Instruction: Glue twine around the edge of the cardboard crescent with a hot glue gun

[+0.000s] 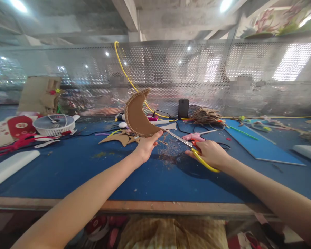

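Note:
A brown cardboard crescent moon (138, 116) is held up over the blue table by my left hand (145, 148), whose fingers are closed on its lower edge. My right hand (214, 154) grips a pair of scissors (180, 139) with yellow and orange handles. Its metal blades point left, and their tips are at the crescent's lower right point; I cannot tell whether they touch it. Small brown scraps (168, 155) lie on the table below the blades. Behind the crescent, partly hidden, are cut cardboard pieces (119, 138).
A pink glue gun (194, 137) lies just beyond the scissors. Farther back stand a black phone (183, 109) and a pile of brown cord (206, 116). A blue board (261, 143) lies right; a white round basket (54, 125) stands left. A perforated metal screen (166, 76) closes the back.

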The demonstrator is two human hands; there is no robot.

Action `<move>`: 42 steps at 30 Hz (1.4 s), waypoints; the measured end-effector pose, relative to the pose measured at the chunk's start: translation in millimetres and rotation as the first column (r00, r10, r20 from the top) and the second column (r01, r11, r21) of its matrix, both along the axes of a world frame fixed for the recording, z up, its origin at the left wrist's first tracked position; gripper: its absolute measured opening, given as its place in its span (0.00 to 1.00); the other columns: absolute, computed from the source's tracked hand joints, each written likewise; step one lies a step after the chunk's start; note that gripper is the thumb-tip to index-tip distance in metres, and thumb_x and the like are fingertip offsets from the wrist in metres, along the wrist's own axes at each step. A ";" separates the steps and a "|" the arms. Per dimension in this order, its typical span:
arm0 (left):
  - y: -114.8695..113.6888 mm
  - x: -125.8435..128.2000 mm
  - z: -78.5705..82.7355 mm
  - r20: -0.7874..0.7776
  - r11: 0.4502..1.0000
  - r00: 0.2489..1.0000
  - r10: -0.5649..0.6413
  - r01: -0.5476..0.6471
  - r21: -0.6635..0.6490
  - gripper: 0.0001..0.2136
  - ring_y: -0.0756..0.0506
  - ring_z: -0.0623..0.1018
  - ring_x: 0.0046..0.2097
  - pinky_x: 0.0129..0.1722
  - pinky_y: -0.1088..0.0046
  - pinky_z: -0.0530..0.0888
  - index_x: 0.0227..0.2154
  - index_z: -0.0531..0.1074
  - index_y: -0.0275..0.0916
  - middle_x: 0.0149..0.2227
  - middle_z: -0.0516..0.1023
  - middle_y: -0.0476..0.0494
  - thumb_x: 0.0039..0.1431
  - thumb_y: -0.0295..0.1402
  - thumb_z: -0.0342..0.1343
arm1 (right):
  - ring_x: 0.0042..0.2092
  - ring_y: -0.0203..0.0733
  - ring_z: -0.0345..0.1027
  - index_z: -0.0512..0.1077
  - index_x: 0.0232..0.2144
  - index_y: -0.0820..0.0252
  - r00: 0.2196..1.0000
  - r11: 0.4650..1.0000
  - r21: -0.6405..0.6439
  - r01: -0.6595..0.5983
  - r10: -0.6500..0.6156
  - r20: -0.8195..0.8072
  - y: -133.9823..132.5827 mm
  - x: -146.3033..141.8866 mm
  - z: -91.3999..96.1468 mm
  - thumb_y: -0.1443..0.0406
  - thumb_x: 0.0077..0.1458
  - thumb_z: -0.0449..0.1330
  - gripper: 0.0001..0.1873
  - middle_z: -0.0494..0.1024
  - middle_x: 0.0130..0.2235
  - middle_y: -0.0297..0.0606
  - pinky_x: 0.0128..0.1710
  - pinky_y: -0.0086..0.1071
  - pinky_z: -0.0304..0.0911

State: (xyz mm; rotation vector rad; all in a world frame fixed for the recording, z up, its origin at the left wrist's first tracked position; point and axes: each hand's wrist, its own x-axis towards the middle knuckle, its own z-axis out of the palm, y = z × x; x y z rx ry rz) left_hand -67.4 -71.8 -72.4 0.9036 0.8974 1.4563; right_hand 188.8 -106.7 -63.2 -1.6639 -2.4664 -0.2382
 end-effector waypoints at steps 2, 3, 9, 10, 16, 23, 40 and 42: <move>0.3 -0.4 -0.8 -0.010 1.000 1.000 0.001 -0.001 0.008 0.16 0.47 0.74 0.45 0.34 0.75 0.63 0.35 0.82 0.41 0.49 0.80 0.43 0.40 0.36 0.76 | 0.34 0.50 0.76 0.74 0.27 0.57 1.000 1.000 -0.003 0.013 -0.013 0.022 0.0 -0.1 0.8 0.38 0.64 0.42 0.36 0.78 0.30 0.43 0.32 0.35 0.59; 0.5 -0.6 -1.3 -0.015 1.000 1.000 0.000 0.000 0.012 0.16 0.47 0.74 0.44 0.34 0.75 0.63 0.35 0.82 0.41 0.49 0.80 0.43 0.40 0.36 0.75 | 0.34 0.51 0.76 0.75 0.28 0.57 0.999 1.000 -0.001 0.024 -0.024 0.036 0.0 -0.1 1.3 0.38 0.64 0.42 0.36 0.78 0.29 0.44 0.32 0.36 0.59; 1.5 -0.8 -3.6 -0.022 1.000 1.000 0.002 -0.002 0.024 0.17 0.48 0.74 0.44 0.34 0.76 0.64 0.36 0.82 0.42 0.49 0.80 0.45 0.40 0.36 0.75 | 0.37 0.57 0.78 0.78 0.35 0.58 0.982 0.992 0.028 0.120 -0.123 0.140 -0.8 -0.8 7.0 0.36 0.62 0.39 0.40 0.81 0.32 0.50 0.33 0.37 0.60; 1.6 -0.9 -3.5 -0.021 1.000 1.000 0.002 -0.002 0.020 0.17 0.48 0.74 0.44 0.34 0.76 0.64 0.36 0.82 0.42 0.49 0.80 0.45 0.40 0.36 0.75 | 0.37 0.58 0.79 0.78 0.36 0.58 0.976 0.990 0.035 0.139 -0.143 0.162 -1.3 -1.3 8.1 0.36 0.62 0.39 0.40 0.82 0.33 0.50 0.33 0.38 0.61; 0.7 -1.5 -1.7 -0.009 1.000 1.000 -0.026 0.026 0.001 0.17 0.48 0.74 0.43 0.34 0.75 0.65 0.34 0.82 0.40 0.47 0.81 0.43 0.38 0.36 0.76 | 0.39 0.60 0.79 0.80 0.37 0.58 0.940 0.972 0.073 0.224 -0.236 0.245 -3.9 -3.3 12.0 0.37 0.63 0.38 0.41 0.83 0.34 0.52 0.33 0.38 0.62; -2.3 0.5 2.1 -0.010 1.000 1.000 0.006 -0.006 0.027 0.18 0.48 0.74 0.41 0.31 0.75 0.64 0.33 0.82 0.39 0.46 0.81 0.43 0.36 0.36 0.77 | 0.38 0.56 0.79 0.79 0.37 0.60 0.957 0.979 0.094 0.179 -0.195 0.214 1.7 -0.2 5.4 0.42 0.64 0.41 0.36 0.83 0.34 0.51 0.33 0.36 0.60; 2.1 -5.6 -3.3 -0.202 0.950 0.931 0.306 -0.285 0.128 0.15 0.39 0.79 0.46 0.49 0.63 0.73 0.33 0.80 0.36 0.41 0.83 0.39 0.39 0.32 0.73 | 0.39 0.55 0.75 0.80 0.37 0.58 0.895 0.895 0.039 0.445 -0.445 -0.007 71.2 58.4 37.2 0.43 0.51 0.56 0.28 0.82 0.40 0.50 0.34 0.38 0.61; 1.7 -5.2 -3.0 -0.194 0.950 0.932 0.306 -0.284 0.132 0.14 0.39 0.79 0.45 0.47 0.64 0.73 0.33 0.80 0.36 0.41 0.83 0.39 0.39 0.30 0.72 | 0.32 0.48 0.72 0.79 0.28 0.60 0.956 0.952 -0.094 0.292 -0.293 -0.002 96.6 66.2 39.4 0.46 0.49 0.59 0.23 0.80 0.29 0.44 0.30 0.34 0.58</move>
